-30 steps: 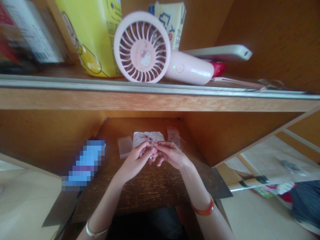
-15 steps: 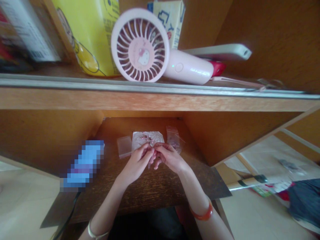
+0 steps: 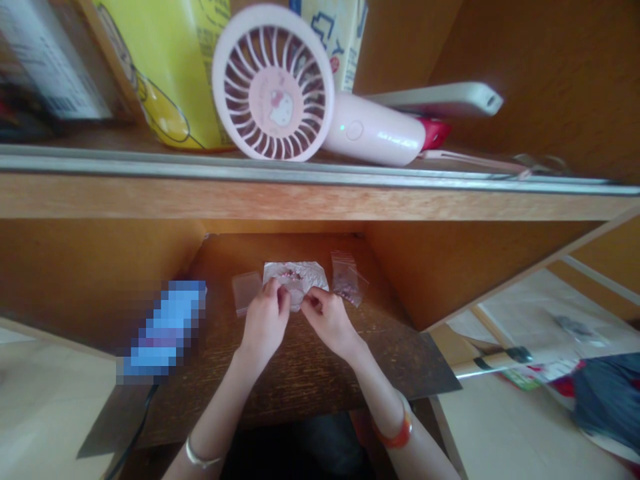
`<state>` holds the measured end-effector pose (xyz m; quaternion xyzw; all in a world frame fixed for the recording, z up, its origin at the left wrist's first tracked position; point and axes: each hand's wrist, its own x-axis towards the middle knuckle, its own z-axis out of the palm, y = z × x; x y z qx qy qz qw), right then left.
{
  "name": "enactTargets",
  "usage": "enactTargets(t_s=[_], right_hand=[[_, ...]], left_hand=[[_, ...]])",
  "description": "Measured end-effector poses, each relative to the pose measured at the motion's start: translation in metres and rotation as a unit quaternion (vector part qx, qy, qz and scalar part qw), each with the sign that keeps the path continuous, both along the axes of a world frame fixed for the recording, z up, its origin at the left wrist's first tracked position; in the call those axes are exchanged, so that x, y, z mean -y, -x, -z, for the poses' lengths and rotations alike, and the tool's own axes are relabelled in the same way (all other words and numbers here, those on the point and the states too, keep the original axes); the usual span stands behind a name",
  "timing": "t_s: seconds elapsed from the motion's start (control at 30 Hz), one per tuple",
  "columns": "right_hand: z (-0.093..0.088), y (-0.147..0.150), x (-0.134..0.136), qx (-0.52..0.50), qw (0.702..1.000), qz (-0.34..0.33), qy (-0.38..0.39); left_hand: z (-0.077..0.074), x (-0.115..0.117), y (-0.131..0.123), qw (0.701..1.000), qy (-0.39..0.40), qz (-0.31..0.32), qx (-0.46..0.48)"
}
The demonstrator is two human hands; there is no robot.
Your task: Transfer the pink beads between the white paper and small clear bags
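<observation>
A crumpled white paper [image 3: 295,273] with small pink beads on it lies on the dark wooden desk [image 3: 300,380]. My left hand [image 3: 265,320] has its fingertips on the paper's near edge. My right hand [image 3: 327,320] pinches a lower corner of that paper, and whatever lies under the fingertips is hidden. To the left of the paper is a small clear plastic bag [image 3: 245,293]. To its right, a second clear bag [image 3: 347,279] holds pinkish beads. My right hand is the nearer one to it, though not touching it.
Above the desk, a wooden shelf with a metal strip [image 3: 300,180] holds a pink handheld fan [image 3: 273,83], a yellow carton [image 3: 170,67] and a white phone [image 3: 435,100]. A pixelated blue object [image 3: 165,330] stands left of the desk, with a black cable [image 3: 135,420] below it.
My hands have drawn apart from their meeting point over the paper, and more of the paper shows between them. The whole view has shifted slightly, with the shelf objects sitting higher.
</observation>
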<state>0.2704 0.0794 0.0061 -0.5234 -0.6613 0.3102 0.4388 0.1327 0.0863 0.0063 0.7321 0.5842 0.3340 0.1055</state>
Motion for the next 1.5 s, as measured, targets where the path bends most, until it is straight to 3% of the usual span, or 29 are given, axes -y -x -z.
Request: enactTargets(t_s=[0.1, 0.2, 0.3, 0.4, 0.5, 0.57, 0.63, 0.8, 0.93, 1.07, 1.17, 1.33, 1.4, 1.5], right_hand=[[0.006, 0.001, 0.0, -0.026, 0.999, 0.02, 0.013], [0.011, 0.001, -0.001, -0.05, 0.998, 0.038, 0.025], [0.012, 0.001, 0.0, -0.063, 0.997, 0.019, 0.03], [0.012, 0.001, 0.003, -0.082, 0.996, 0.007, 0.042], [0.009, 0.002, 0.006, -0.143, 0.984, 0.007, 0.107], [0.007, 0.002, 0.006, -0.229, 0.955, 0.019, 0.187], [0.003, 0.0, 0.004, -0.325, 0.906, 0.021, 0.27], [-0.002, -0.01, -0.005, -0.45, 0.791, -0.092, 0.405], [-0.001, -0.016, -0.01, -0.484, 0.764, -0.11, 0.411], [0.0, -0.021, -0.017, -0.475, 0.782, -0.081, 0.396], [0.006, -0.024, -0.028, -0.442, 0.828, -0.04, 0.344], [0.042, -0.02, -0.049, -0.306, 0.935, 0.12, 0.131], [0.059, -0.016, -0.053, -0.238, 0.958, 0.148, 0.065], [0.073, -0.009, -0.051, -0.119, 0.977, 0.172, 0.036]], left_hand=[[-0.002, -0.003, 0.005, 0.998, -0.05, 0.01, 0.041], [-0.002, -0.002, 0.005, 0.994, -0.077, 0.065, 0.042], [0.0, 0.0, 0.002, 0.992, -0.063, 0.108, -0.016], [0.001, -0.001, 0.001, 0.992, -0.041, 0.109, -0.052], [0.0, -0.003, 0.001, 0.991, -0.045, 0.108, -0.059], [-0.001, -0.005, 0.002, 0.992, -0.054, 0.098, -0.061], [-0.003, -0.005, 0.002, 0.992, -0.06, 0.089, -0.065], [-0.002, -0.007, 0.002, 0.988, -0.073, 0.12, -0.069], [-0.001, -0.007, 0.003, 0.983, -0.087, 0.149, -0.065], [-0.001, -0.01, 0.005, 0.981, -0.098, 0.163, -0.032], [0.0, -0.012, 0.008, 0.985, -0.087, 0.147, -0.012], [0.012, -0.01, 0.009, 0.987, -0.022, 0.135, -0.081], [0.019, -0.007, 0.008, 0.98, 0.004, 0.164, -0.114], [0.026, -0.004, 0.006, 0.973, 0.022, 0.188, -0.129]])
